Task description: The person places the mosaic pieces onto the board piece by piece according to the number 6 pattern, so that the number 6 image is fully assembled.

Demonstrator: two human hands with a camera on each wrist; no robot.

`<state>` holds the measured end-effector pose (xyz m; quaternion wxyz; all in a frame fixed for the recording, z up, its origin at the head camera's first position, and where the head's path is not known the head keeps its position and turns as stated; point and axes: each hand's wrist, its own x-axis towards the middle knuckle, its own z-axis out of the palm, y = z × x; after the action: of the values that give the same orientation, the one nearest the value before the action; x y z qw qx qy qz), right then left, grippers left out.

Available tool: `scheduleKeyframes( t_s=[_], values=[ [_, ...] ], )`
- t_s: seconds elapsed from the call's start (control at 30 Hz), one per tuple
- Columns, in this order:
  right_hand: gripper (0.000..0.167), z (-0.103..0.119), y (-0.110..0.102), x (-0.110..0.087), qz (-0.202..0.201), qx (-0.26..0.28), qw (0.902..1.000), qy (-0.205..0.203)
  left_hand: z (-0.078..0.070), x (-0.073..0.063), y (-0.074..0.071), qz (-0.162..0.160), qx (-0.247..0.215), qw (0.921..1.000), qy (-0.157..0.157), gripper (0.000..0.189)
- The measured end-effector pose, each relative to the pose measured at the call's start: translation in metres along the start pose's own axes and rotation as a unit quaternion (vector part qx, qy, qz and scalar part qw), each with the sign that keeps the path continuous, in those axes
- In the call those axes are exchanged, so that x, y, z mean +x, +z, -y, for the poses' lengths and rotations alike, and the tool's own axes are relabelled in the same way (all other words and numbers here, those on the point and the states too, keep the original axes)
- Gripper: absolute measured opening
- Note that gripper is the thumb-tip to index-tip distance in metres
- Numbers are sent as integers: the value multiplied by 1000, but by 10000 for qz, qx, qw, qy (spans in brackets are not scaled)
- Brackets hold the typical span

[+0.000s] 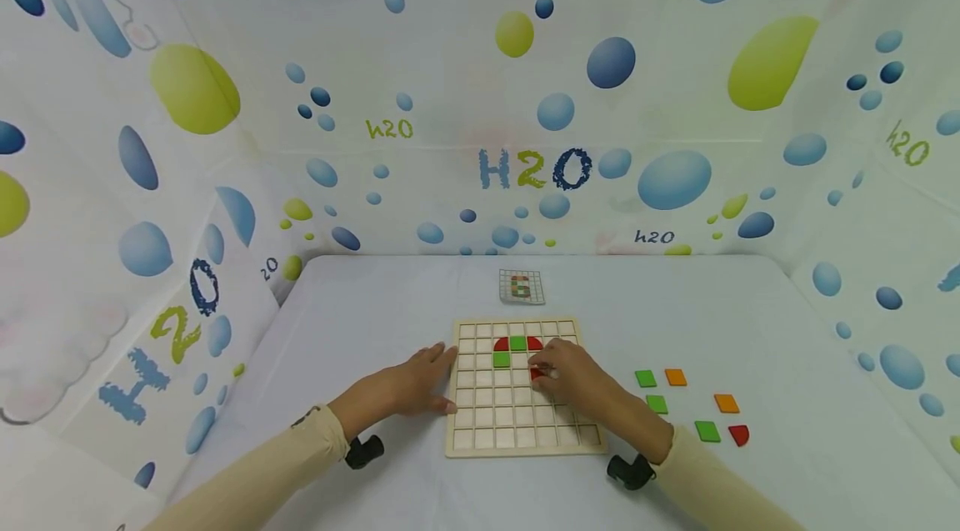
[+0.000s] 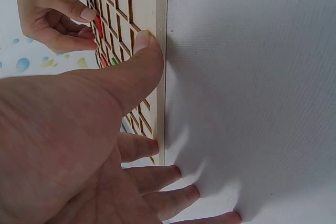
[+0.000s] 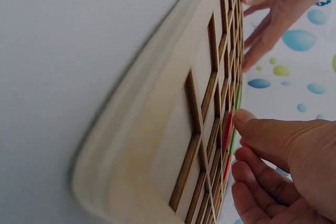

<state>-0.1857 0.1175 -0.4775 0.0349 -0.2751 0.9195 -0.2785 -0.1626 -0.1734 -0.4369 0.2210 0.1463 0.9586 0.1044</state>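
Observation:
A wooden grid board [image 1: 491, 439] lies flat on the white table. Red rounded tiles [image 1: 501, 344] and green square tiles [image 1: 501, 359] sit in cells of its upper part. My right hand [image 1: 573, 377] is over the board, thumb and fingertips curled at a red tile [image 1: 536, 373] at the grid surface; the fingers partly cover it. In the left wrist view that red tile [image 2: 98, 26] shows at the thumb tip. My left hand [image 1: 416, 381] steadies the board's left edge, its thumb [image 2: 144, 61] on the frame and its other fingers spread out.
Right of the board lie loose green tiles [image 1: 656, 404], orange tiles [image 1: 726, 403] and a red rounded tile [image 1: 738, 435]. Behind the board is a small pattern card [image 1: 521, 287] showing a coloured grid figure. A printed curtain [image 1: 450, 97] encloses the table's back and sides.

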Motion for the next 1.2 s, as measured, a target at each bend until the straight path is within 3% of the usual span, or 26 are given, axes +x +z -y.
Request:
scheduleKeyframes(
  t_s=[0.27,0.73,1.0,1.2],
  values=[
    [28,-8,-18,-6,-234,323,9982,438,-1,0,0,-12,-8,10000,-31,94],
    [32,-58,-62,-38,-1159,-203,9926,289,3,2,2,11,70,10000,13,94],
    [37,-86,-87,-67,-1142,-135,9871,1118,2,3,3,-4,107,9999,3,94],
    [38,-105,-100,-90,-1112,-159,9862,1216,1,2,1,2,96,10000,-10,94]
  ],
)
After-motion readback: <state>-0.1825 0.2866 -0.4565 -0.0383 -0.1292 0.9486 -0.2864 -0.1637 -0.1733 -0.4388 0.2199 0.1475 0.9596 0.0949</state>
